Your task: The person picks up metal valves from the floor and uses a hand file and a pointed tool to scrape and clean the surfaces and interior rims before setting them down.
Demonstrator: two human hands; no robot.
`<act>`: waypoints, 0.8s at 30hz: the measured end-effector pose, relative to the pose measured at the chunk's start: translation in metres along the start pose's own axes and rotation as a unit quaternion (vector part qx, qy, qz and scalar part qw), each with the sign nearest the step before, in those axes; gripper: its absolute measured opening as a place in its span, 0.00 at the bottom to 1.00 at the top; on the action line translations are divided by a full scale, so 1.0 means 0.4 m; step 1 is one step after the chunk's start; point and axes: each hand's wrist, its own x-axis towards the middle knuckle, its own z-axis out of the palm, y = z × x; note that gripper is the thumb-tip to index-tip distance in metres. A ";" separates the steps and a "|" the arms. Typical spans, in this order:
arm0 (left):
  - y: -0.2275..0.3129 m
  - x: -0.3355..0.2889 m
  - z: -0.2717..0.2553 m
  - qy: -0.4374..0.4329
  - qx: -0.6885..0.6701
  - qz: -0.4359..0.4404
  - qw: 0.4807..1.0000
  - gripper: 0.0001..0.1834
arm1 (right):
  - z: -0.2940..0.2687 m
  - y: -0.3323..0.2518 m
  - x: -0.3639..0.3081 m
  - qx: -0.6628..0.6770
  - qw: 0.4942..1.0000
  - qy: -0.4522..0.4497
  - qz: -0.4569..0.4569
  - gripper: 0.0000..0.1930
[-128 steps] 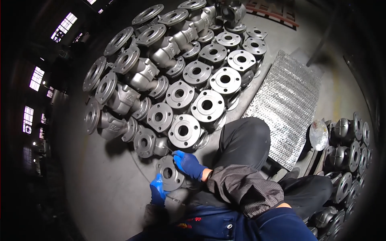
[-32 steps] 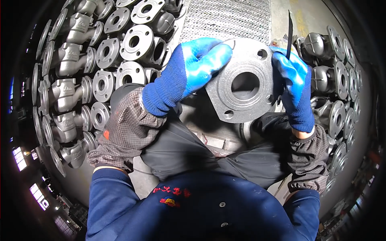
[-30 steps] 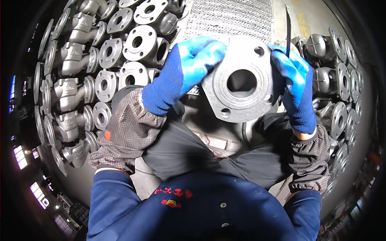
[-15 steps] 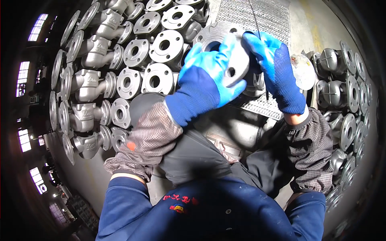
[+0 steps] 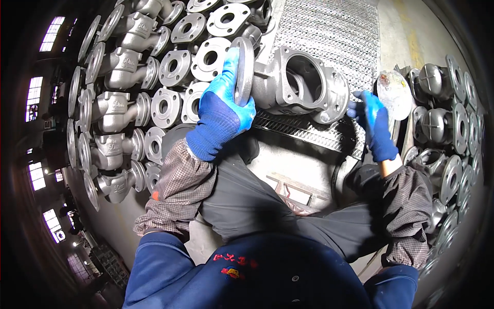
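A grey cast-metal valve body (image 5: 280, 95) lies on the perforated metal grating (image 5: 329, 31), its wide round opening turned up toward me. My left hand (image 5: 224, 98), in a blue coated glove, is closed around the rim of the valve body's left flange, thumb and fingers on either side of it. Just past the right flange, my right hand (image 5: 374, 121), in a matching glove, has its fingers apart and holds nothing. A small gap seems to separate it from the metal.
Rows of similar flanged valve bodies (image 5: 113, 110) are stacked along the left, and more castings (image 5: 437, 126) stand at the right. A stained whitish round piece (image 5: 393, 95) sits beyond my right hand. A rusty metal frame (image 5: 296, 193) lies between my legs.
The valve body has turned from flange-up to lying lengthwise across the grating. My left hand has moved left and down onto its flange; my right hand has come away, lower and to the right.
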 end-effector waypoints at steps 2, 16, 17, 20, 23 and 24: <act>-0.006 0.012 0.005 0.045 0.006 0.089 0.995 0.46 | 0.041 0.010 -0.016 0.001 0.999 0.026 0.033 0.17; -0.037 0.030 -0.036 0.007 -0.090 -0.021 0.996 0.41 | 0.073 -0.009 -0.049 -0.025 0.998 -0.033 0.044 0.13; -0.047 0.033 -0.036 -0.004 -0.115 -0.042 0.992 0.40 | 0.056 -0.002 -0.054 -0.101 0.993 -0.065 -0.013 0.14; -0.094 0.021 -0.054 -0.020 -0.181 -0.083 0.980 0.40 | 0.079 0.007 -0.060 -0.027 0.998 -0.056 0.010 0.15; -0.095 0.022 -0.040 0.001 -0.240 -0.136 0.961 0.36 | 0.076 -0.009 -0.049 -0.024 0.998 -0.060 0.018 0.14; -0.084 0.029 -0.042 -0.002 -0.243 -0.134 0.961 0.36 | 0.066 -0.013 -0.045 -0.013 0.998 -0.055 0.039 0.12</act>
